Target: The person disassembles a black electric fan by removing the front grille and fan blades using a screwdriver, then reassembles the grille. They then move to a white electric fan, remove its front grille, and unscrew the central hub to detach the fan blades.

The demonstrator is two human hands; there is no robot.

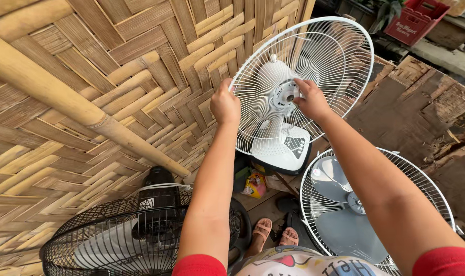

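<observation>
A white fan with only its rear wire guard on leans against the woven bamboo wall, its motor shaft hub bare in the middle. My left hand grips the guard's left rim. My right hand has its fingers at the hub, on the ring around the shaft. The fan's white base sits below the guard.
A white front guard with grey blades lies at lower right. A black fan stands at lower left. A thick bamboo pole crosses the woven wall. Worn wooden boards and a red crate lie to the right. My sandalled feet show below.
</observation>
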